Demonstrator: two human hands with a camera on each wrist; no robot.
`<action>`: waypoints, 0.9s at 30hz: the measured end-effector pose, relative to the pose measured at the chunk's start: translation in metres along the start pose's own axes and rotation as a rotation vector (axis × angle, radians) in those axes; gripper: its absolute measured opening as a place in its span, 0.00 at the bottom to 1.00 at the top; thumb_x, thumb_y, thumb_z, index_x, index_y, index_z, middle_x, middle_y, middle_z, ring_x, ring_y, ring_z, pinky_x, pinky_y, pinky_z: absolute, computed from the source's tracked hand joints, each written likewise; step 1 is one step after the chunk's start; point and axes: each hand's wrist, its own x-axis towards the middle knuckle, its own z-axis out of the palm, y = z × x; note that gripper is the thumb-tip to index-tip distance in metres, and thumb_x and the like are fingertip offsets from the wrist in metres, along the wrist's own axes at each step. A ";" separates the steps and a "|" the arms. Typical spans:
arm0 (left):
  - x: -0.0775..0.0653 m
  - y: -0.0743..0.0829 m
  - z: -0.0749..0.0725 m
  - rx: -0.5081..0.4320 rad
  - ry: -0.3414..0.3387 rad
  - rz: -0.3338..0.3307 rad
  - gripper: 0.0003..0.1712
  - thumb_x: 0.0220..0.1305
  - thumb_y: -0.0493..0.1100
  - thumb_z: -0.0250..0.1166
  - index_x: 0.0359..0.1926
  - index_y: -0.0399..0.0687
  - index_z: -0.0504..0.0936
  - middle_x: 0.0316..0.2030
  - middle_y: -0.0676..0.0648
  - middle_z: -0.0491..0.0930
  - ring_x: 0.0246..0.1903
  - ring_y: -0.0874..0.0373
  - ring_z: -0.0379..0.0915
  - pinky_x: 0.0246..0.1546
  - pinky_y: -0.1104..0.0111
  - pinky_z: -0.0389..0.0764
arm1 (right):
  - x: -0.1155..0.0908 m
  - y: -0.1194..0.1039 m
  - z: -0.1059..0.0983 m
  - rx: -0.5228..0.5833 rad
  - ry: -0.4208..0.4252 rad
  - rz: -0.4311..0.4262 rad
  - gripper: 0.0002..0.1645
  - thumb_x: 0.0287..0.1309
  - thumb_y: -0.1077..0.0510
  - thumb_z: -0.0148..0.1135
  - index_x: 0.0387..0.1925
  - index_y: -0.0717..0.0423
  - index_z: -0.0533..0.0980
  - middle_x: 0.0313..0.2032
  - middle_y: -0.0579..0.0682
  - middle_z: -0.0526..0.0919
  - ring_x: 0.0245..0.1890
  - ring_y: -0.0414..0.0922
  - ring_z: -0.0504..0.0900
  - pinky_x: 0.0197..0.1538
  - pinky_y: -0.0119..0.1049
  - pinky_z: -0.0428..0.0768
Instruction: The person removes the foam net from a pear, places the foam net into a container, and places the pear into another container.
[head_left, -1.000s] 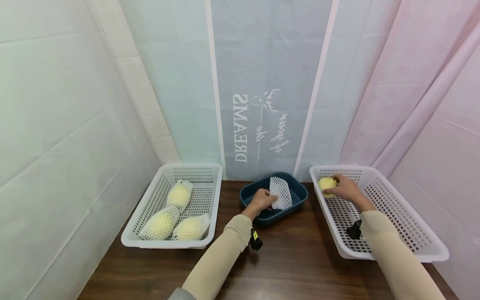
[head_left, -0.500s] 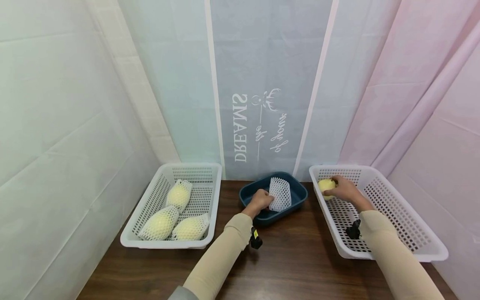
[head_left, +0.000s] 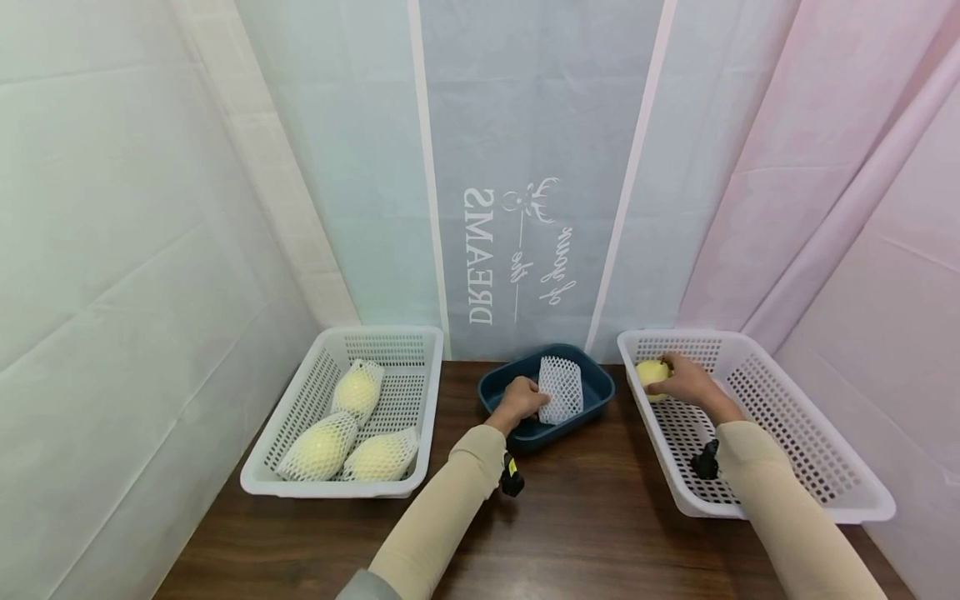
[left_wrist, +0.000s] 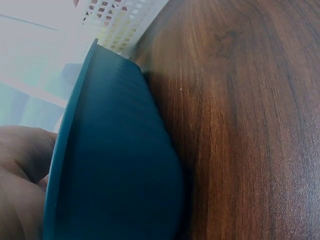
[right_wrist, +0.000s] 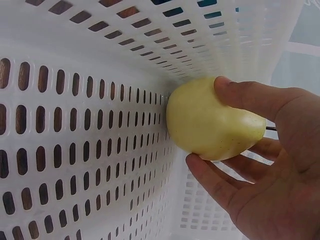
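Observation:
A pale yellow pear (right_wrist: 200,120) with a dark stem sits in the far left corner of the right white basket (head_left: 660,454). My right hand (head_left: 690,383) grips it, thumb on one side and fingers on the other. In the middle, a dark blue basin (head_left: 495,385) holds a white foam net sleeve (head_left: 562,390). My left hand (head_left: 522,398) reaches over the basin's near rim and pinches the sleeve's left edge. In the left wrist view the basin wall (left_wrist: 115,150) hides the fingertips.
A second white basket (head_left: 255,479) on the left holds 3 pears in foam nets, one being a netted pear (head_left: 358,393) at the back. All stand on a dark wooden table (head_left: 577,525). A printed curtain (head_left: 525,125) hangs close behind.
The foam sleeve has settled slightly lower in the basin, with my left fingers at its edge. My right hand has shifted very slightly with the pear.

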 end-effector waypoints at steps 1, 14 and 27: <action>-0.001 0.000 0.000 0.003 0.002 -0.001 0.35 0.74 0.37 0.68 0.14 0.56 0.56 0.11 0.57 0.57 0.17 0.60 0.67 0.32 0.66 0.85 | 0.001 0.001 0.001 -0.003 -0.006 0.003 0.53 0.61 0.52 0.73 0.72 0.83 0.59 0.62 0.81 0.73 0.51 0.66 0.78 0.51 0.58 0.79; -0.003 0.004 -0.003 0.068 0.013 -0.019 0.36 0.73 0.40 0.68 0.09 0.55 0.60 0.11 0.52 0.67 0.22 0.53 0.81 0.30 0.66 0.83 | 0.000 0.003 0.001 0.016 -0.036 0.020 0.53 0.62 0.52 0.73 0.72 0.82 0.58 0.62 0.81 0.73 0.53 0.66 0.78 0.52 0.58 0.79; -0.001 0.006 -0.008 0.174 0.014 0.020 0.35 0.71 0.38 0.67 0.07 0.52 0.63 0.13 0.43 0.75 0.26 0.45 0.86 0.17 0.70 0.67 | -0.003 -0.006 -0.005 0.018 -0.042 0.016 0.52 0.63 0.51 0.72 0.71 0.83 0.59 0.63 0.83 0.71 0.55 0.69 0.77 0.55 0.61 0.78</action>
